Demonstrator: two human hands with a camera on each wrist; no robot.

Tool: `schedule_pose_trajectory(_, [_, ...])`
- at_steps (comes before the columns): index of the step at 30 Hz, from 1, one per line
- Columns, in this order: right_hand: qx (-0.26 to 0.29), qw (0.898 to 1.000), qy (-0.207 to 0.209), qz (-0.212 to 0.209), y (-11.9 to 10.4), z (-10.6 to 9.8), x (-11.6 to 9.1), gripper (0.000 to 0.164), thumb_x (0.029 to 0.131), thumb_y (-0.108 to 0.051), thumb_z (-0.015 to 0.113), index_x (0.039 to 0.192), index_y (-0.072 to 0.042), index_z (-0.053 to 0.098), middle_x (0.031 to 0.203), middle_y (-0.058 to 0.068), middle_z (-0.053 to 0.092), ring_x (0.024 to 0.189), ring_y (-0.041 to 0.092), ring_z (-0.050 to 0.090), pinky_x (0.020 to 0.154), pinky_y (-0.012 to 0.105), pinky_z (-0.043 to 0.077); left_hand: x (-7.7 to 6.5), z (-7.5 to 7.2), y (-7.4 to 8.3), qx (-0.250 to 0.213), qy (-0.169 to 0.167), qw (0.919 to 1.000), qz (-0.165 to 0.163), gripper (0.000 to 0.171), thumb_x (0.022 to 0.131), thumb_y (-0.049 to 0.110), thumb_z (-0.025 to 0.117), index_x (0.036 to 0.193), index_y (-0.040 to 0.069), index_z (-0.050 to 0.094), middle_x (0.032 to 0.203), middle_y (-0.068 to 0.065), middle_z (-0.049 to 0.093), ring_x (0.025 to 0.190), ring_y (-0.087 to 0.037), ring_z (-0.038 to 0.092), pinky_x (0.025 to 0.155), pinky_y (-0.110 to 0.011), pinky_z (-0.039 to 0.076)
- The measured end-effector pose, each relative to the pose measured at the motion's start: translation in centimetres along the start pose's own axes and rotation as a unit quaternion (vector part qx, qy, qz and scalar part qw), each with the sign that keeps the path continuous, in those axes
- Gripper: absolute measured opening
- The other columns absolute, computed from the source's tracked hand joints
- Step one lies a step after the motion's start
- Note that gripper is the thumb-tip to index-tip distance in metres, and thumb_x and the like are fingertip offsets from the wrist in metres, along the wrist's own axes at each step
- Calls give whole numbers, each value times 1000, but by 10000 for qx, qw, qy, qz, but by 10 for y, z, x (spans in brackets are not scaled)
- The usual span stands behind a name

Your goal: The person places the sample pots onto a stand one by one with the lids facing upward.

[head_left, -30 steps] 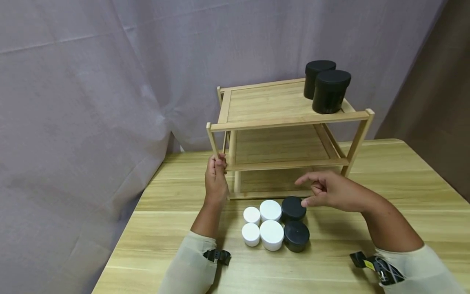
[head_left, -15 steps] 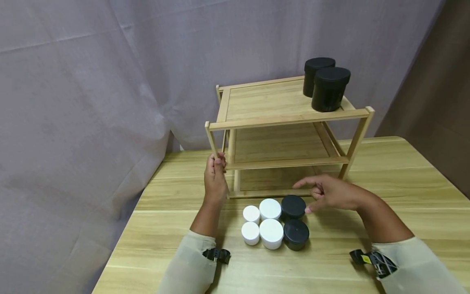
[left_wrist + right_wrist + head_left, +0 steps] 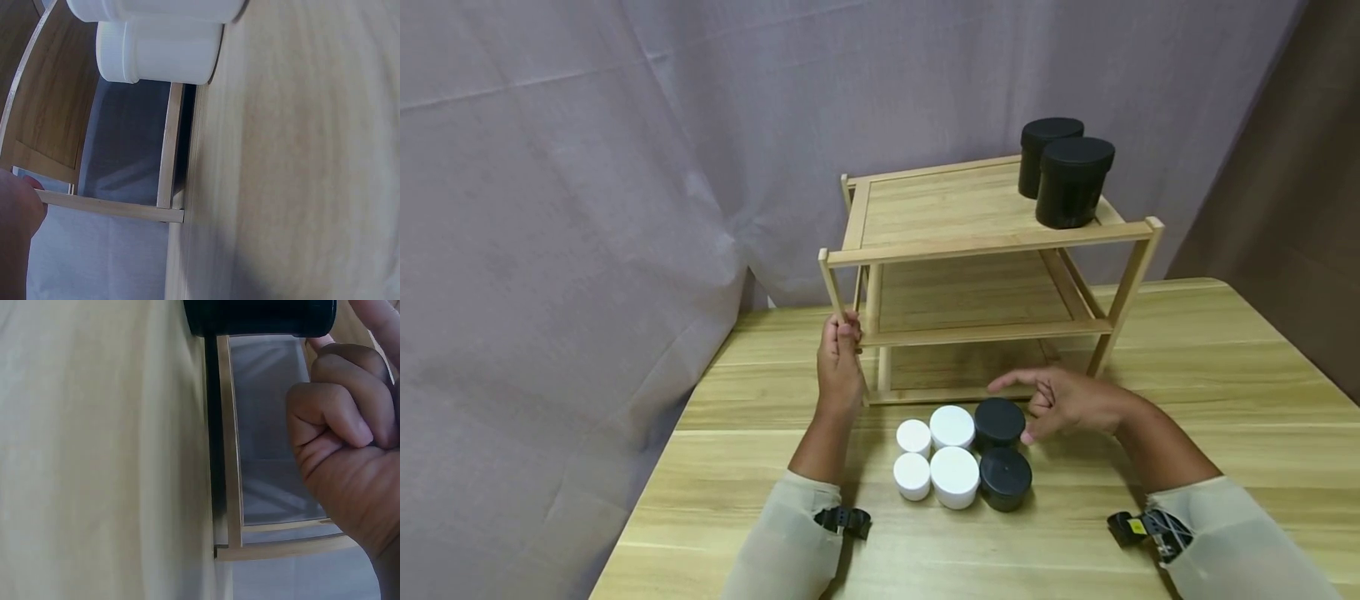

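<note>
My left hand (image 3: 839, 365) grips the front left post of the wooden shelf rack (image 3: 977, 244), with fingers curled round it. My right hand (image 3: 1071, 403) is beside the rear low black jar (image 3: 999, 419). Its index finger stretches behind the lid and its thumb lies at the jar's right side, while the other fingers are curled into the palm in the right wrist view. Whether thumb or index touches the jar I cannot tell. In front of it is a second low black jar (image 3: 1005, 478). Two wide white jars (image 3: 955, 478) and two small white jars (image 3: 912, 476) stand to the left.
Two tall black lidded jars (image 3: 1073, 183) stand at the right end of the rack's top shelf. A wooden table (image 3: 730, 500) carries everything. Behind the rack hangs a grey cloth (image 3: 737, 125), and a brown surface (image 3: 1277, 225) is at the right.
My right hand has moved a little left and lower, bringing the index finger round behind the rear low black jar. My left hand keeps its grip on the rack post; the jars have not moved.
</note>
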State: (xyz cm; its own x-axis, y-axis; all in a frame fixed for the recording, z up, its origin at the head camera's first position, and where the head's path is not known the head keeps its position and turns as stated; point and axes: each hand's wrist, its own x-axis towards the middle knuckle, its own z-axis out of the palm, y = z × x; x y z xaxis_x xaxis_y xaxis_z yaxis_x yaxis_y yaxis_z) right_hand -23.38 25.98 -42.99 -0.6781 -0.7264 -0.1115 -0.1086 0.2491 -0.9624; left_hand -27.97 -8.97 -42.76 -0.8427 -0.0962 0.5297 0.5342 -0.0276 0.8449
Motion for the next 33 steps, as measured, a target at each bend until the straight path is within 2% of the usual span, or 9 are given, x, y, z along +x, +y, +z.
schedule_pose_trajectory(4, [19, 10000, -80, 44, 4, 1, 3, 87, 87, 7, 85, 159, 12, 36, 64, -13, 38, 56, 0, 34, 53, 19, 33, 1, -1, 0, 65, -20, 10000, -5, 79, 106, 59, 37, 133, -14, 52, 97, 5, 49, 95, -12, 50, 86, -27, 41])
schedule_pose_trajectory(10, [-78, 9999, -76, 110, 8, 3, 5, 89, 87, 1, 88, 159, 10, 38, 64, -13, 42, 56, -1, 36, 53, 17, 34, 1, -1, 1, 96, 11, 9999, -37, 78, 106, 58, 38, 133, -14, 52, 97, 4, 49, 94, -12, 50, 86, -26, 41])
schedule_pose_trajectory(17, [-1, 9998, -36, 219, 8, 5, 6, 89, 85, 2, 89, 158, 10, 40, 64, -12, 43, 55, 0, 36, 53, 17, 33, 1, -2, 1, 106, -24, 9999, -26, 71, 105, 60, 38, 129, -4, 56, 97, 3, 48, 93, -13, 49, 85, -26, 41])
schedule_pose_trajectory(26, [-157, 9997, -10, 201, 7, 5, 6, 83, 85, 1, 88, 157, 8, 45, 64, -13, 44, 56, 0, 38, 55, 17, 36, 0, -2, 2, 55, -35, 10000, 24, 73, 108, 55, 37, 131, -12, 52, 97, 2, 47, 94, -13, 49, 86, -26, 40])
schedule_pose_trajectory(33, [-297, 9994, 120, 149, 5, 6, 5, 80, 86, 3, 87, 155, 7, 48, 65, -13, 43, 57, 0, 37, 54, 17, 35, 0, -1, 2, 62, -61, 10000, 36, 73, 104, 62, 38, 130, -4, 55, 97, 3, 48, 93, -13, 49, 85, -25, 40])
